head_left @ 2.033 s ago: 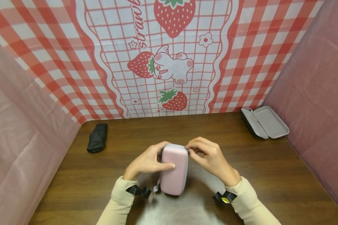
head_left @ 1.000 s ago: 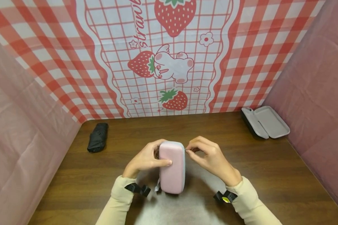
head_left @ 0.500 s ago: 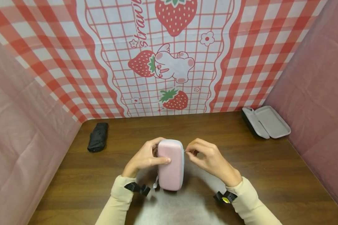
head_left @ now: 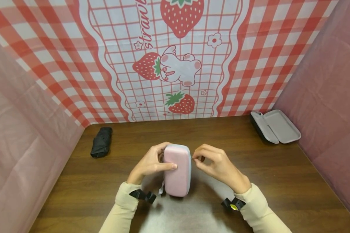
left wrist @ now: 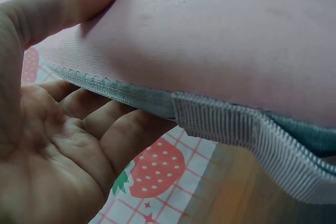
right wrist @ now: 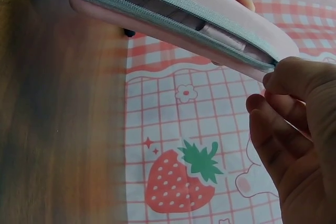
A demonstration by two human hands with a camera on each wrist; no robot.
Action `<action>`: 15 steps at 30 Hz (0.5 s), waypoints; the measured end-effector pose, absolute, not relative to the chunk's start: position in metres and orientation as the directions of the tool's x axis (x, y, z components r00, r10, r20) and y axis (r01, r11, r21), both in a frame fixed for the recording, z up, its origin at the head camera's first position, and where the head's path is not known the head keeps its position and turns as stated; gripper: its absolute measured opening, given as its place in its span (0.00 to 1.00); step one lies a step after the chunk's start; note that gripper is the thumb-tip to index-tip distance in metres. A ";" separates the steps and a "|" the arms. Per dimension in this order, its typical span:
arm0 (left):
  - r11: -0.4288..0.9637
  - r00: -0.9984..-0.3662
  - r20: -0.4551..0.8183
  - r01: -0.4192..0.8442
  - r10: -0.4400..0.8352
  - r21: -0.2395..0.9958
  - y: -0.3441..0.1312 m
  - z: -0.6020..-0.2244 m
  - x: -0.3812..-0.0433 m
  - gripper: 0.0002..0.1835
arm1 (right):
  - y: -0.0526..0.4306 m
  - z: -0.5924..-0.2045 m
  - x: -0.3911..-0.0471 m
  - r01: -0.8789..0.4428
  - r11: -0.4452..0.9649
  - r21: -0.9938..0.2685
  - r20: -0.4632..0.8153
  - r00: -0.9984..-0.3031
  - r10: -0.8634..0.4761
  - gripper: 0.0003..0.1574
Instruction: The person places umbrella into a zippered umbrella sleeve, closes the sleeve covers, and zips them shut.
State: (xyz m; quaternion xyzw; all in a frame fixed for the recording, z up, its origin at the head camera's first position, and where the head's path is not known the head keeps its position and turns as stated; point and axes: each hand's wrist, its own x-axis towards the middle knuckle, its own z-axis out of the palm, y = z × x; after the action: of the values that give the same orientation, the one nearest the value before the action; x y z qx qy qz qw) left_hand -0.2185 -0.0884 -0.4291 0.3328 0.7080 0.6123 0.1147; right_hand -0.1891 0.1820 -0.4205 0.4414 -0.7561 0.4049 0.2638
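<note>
A pink zip case (head_left: 178,181) stands upright over the middle of the table, tilted a little. My left hand (head_left: 151,164) grips it from the left, thumb on its front face and fingers behind. At the case's right edge, my right hand (head_left: 218,163) pinches the small zipper pull between thumb and forefinger. The right wrist view shows the teal zipper (right wrist: 173,6) parted along this side, with dark and pale items partly visible in the gap. A ribbed grey strap (left wrist: 215,119) is fixed to the opposite side, beside my left fingers.
At the far right of the wooden table (head_left: 128,136) lies an open case with grey lining (head_left: 280,126). A folded black umbrella-like bundle (head_left: 101,142) lies at the back left. A strawberry-print cloth (head_left: 178,71) hangs behind, and pink cloth (head_left: 318,97) borders the sides.
Over two seconds the pink case and my left hand have shifted slightly left and upward. My right hand's pinch has slid a little down the case's right edge.
</note>
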 end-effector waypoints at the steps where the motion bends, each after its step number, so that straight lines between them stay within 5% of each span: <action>1: 0.030 -0.755 0.242 0.327 0.609 0.945 -0.088 -0.429 -0.218 0.26 | 0.182 -0.420 -0.189 -0.879 0.283 -0.383 0.752 -0.475 -0.457 0.06; 15: 0.033 -0.785 0.234 0.308 0.573 0.951 -0.089 -0.427 -0.218 0.27 | 0.181 -0.423 -0.188 -0.872 0.278 -0.403 0.725 -0.490 -0.484 0.07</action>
State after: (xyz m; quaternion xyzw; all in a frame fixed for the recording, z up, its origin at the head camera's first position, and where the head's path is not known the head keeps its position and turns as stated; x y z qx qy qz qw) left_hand -0.2182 -0.0893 -0.4270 0.3100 0.7109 0.6223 0.1065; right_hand -0.1882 0.1814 -0.4232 0.4445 -0.7625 0.4042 0.2401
